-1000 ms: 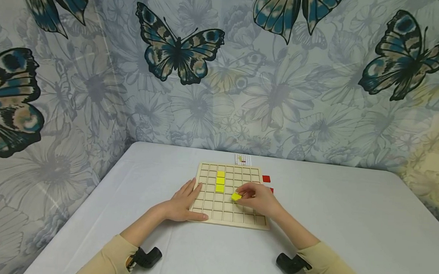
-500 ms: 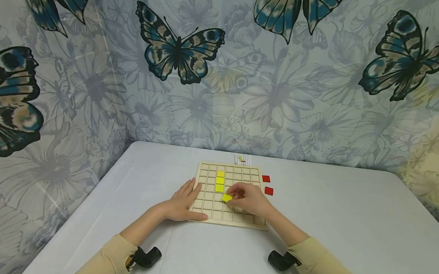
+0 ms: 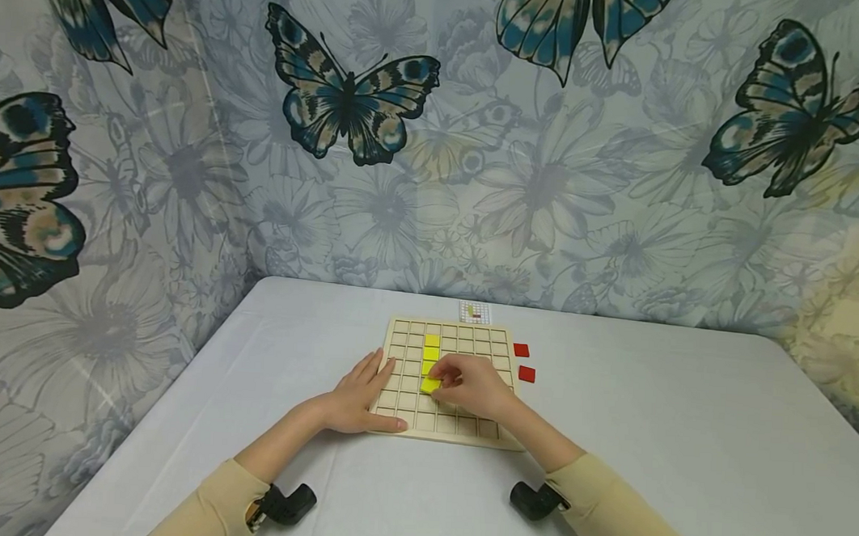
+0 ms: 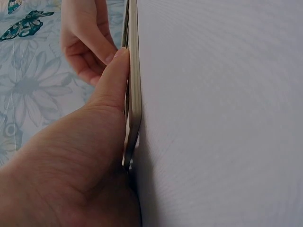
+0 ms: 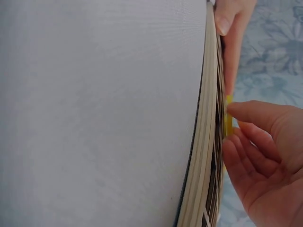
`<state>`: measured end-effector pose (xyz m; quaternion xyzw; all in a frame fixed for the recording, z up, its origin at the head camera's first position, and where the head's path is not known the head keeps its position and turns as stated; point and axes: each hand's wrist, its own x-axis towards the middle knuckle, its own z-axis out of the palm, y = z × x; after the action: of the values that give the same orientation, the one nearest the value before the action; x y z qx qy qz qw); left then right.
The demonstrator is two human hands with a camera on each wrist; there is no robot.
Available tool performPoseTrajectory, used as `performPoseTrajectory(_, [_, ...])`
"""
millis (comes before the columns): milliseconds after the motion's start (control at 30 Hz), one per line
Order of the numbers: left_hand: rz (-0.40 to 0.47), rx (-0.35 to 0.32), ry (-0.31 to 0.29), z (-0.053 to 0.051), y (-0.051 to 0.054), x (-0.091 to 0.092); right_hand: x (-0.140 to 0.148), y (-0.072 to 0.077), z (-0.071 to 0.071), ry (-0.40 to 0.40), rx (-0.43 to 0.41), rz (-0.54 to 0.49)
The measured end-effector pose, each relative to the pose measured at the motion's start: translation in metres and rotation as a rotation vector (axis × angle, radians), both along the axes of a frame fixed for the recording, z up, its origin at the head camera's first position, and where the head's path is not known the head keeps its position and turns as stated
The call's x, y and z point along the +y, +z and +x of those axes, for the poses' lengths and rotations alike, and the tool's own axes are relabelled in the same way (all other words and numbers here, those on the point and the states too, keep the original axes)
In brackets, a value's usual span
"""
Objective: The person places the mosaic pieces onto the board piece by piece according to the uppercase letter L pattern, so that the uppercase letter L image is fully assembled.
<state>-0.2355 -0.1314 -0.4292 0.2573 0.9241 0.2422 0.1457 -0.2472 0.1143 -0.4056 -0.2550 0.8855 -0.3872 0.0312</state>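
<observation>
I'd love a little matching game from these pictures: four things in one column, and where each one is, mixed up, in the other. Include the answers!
Things:
1. left hand
2. right hand
3. red tiles
4. card

Places:
A. on the table, just right of the board
B. beyond the board's far edge
C. pinching the yellow tile nearest the person
D. resting on the board's left edge

Right pairs: 1-D, 2-C, 3-A, 4-B

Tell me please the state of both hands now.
Left hand: open, resting on the board.
Right hand: pinching the nearest yellow tile.
</observation>
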Motion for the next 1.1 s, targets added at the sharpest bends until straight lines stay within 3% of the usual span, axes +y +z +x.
performPoseTrajectory(233, [0.010, 0.004, -0.009, 0.0023, 0.0052, 0.0016, 0.0010, 0.0005, -0.0033, 0.070, 0.070, 0.020])
performPoseTrajectory(467, [-0.004, 0.012, 0.002, 0.0019, 0.0048, 0.0023, 0.0017, -0.0009, -0.0043, 0.096, 0.089, 0.014])
performPoseTrajectory(833, [-0.016, 0.005, 0.011, 0.0020, 0.0057, 0.0018, 0.0018, -0.0034, -0.0042, 0.086, 0.113, 0.034])
performPoseTrajectory(1100, [0.010, -0.001, 0.001, 0.0048, 0.0076, 0.0014, 0.0085, -0.0016, -0.0028, 0.052, 0.072, -0.007])
